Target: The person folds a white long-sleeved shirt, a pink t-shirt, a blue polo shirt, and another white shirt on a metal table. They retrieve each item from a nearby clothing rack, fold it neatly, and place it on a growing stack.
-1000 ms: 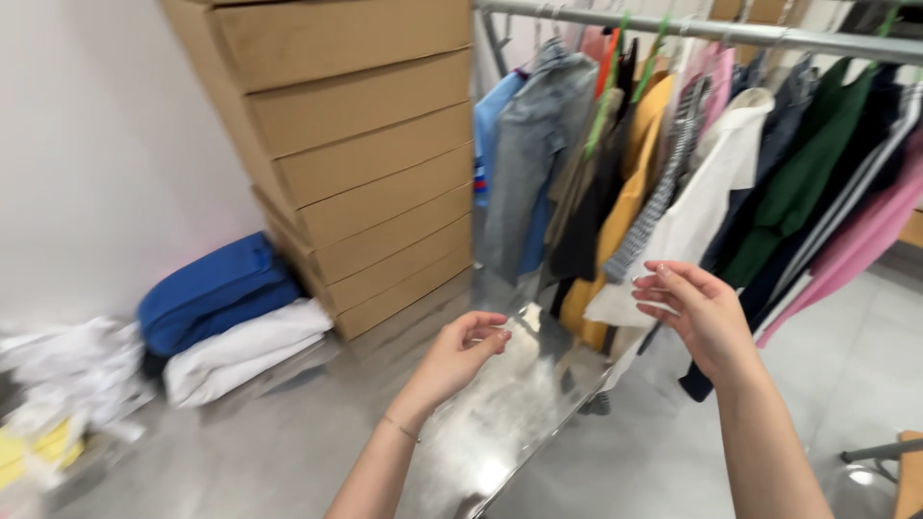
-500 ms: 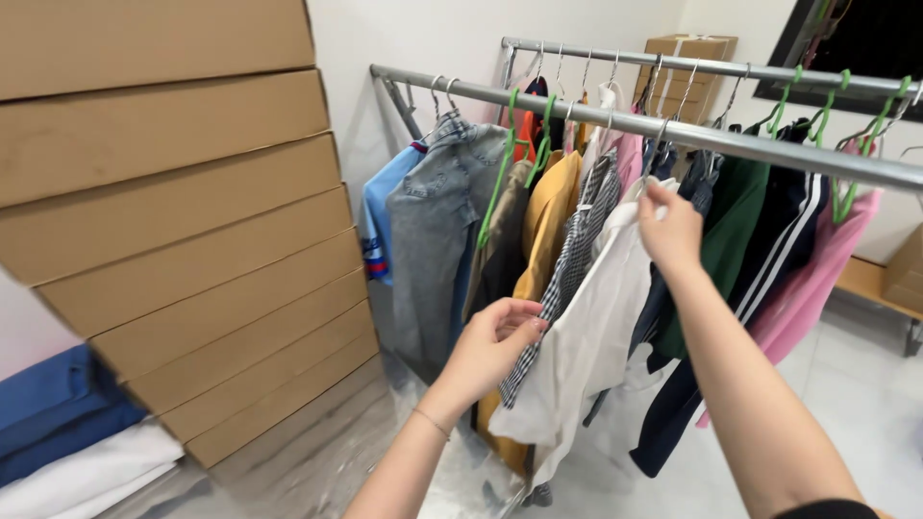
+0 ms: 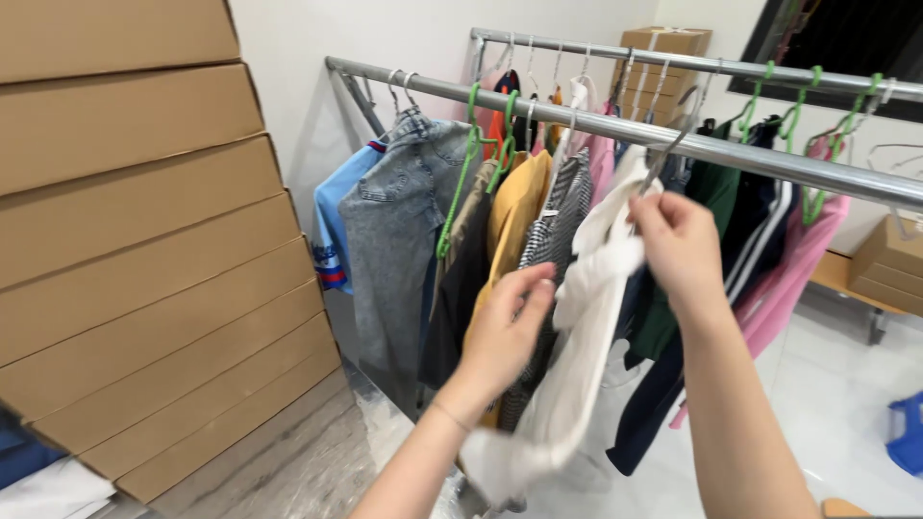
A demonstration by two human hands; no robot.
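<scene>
Your right hand (image 3: 678, 240) pinches the top of the white garment (image 3: 577, 336) just below the near steel rail (image 3: 615, 125) while your left hand (image 3: 505, 332) cups its side, so keep the collar raised and steady, guiding its hanger squarely against that rail.

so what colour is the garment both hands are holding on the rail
White or off-white garment, plain with no pattern visible, seen in the head view.

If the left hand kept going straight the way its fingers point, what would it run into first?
Most likely the black-and-white checked garment, hanging just beyond the left hand, whose fingers point up and away beside the white garment. They may already touch both; depth is hard to judge from this view.
</scene>
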